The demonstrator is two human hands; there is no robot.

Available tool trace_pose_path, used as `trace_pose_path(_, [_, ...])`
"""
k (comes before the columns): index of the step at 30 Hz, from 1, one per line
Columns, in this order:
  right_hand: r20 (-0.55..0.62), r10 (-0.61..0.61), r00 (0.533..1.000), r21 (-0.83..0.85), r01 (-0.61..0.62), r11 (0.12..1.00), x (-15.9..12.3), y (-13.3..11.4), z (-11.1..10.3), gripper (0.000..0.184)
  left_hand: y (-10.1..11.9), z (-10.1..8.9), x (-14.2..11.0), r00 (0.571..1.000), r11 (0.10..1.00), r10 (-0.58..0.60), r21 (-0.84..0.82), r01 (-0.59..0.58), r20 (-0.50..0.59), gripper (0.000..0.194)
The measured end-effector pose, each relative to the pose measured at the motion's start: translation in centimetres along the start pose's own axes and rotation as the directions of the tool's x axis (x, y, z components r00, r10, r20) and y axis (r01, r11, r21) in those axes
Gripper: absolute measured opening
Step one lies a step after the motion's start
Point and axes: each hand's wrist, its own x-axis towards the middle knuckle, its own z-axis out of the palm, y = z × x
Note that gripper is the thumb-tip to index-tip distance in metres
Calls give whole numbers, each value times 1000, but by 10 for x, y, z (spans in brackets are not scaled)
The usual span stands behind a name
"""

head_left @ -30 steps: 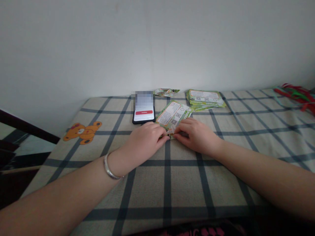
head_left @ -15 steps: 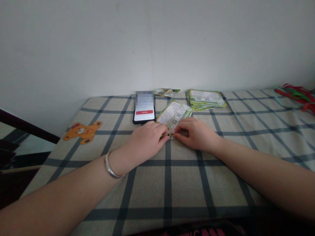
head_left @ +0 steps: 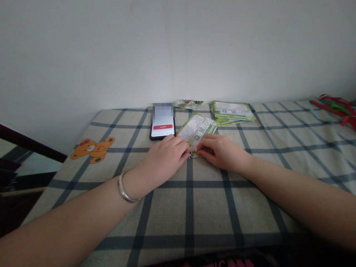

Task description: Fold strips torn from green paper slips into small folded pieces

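Note:
A green and white printed packet [head_left: 196, 128] with a QR code lies slanted on the checked cloth, its near end between my hands. My left hand [head_left: 169, 154], with a silver bangle at the wrist, has its fingers curled closed at the packet's near left edge; its fingertips are partly hidden. My right hand [head_left: 219, 150] pinches the near right edge, thumb and fingers together. A phone [head_left: 162, 128] with a lit screen and a red button lies just beyond my left hand.
Behind on the right rests a stack of similar green packets [head_left: 233, 111]. A crumpled packet [head_left: 187, 104] lies by the wall. Red and green strips [head_left: 338, 107] are at the far right. A bear picture [head_left: 93, 149] is on the checked tablecloth [head_left: 164, 215] at left.
The fingers of my left hand have curled in slightly, and its thumb is now less visible at the packet's near edge. My right hand and the packet stay almost still.

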Motion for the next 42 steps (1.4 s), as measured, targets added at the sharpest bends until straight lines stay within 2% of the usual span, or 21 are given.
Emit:
trace_pose_path(4, [-29, -8, 1000, 0, 8, 1000, -1, 0, 1, 11, -1, 2, -2, 998, 1000, 1, 19, 1, -68, 15])
trace_pose_path(8, [-14, 34, 999, 8, -34, 999, 0, 1, 1, 9, -3, 6, -2, 986, 992, 122, 53, -116, -111, 13])
trace_pose_path(11, [26, 61, 998, 16, -62, 998, 2, 1, -2, 9, -4, 9, -2, 975, 986, 161, 59, -154, -153, 13])
trace_pose_path(17, [60, 64, 996, 29, -66, 997, 4, 0, -8, 10, -3, 7, -3, 942, 960, 275, 107, -258, -194, 10])
trace_pose_path(22, [28, 68, 997, 44, -69, 997, 2, 2, -6, 6, -7, 8, -2, 896, 919, 392, 125, -373, -210, 15])
trace_pose_path(28, [-38, 69, 997, 11, -69, 998, -2, 0, -7, 4, -8, 7, -3, 904, 918, 393, 120, -377, -170, 18])
trace_pose_path(34, [-32, 97, 995, -9, -97, 995, -6, 2, -12, 5, -9, 7, -4, 919, 931, 365, 83, -356, -150, 16])
trace_pose_path(42, [2, 89, 996, 32, -89, 996, -6, 11, -9, 4, -8, 5, -6, 916, 926, 376, 78, -369, -139, 19])
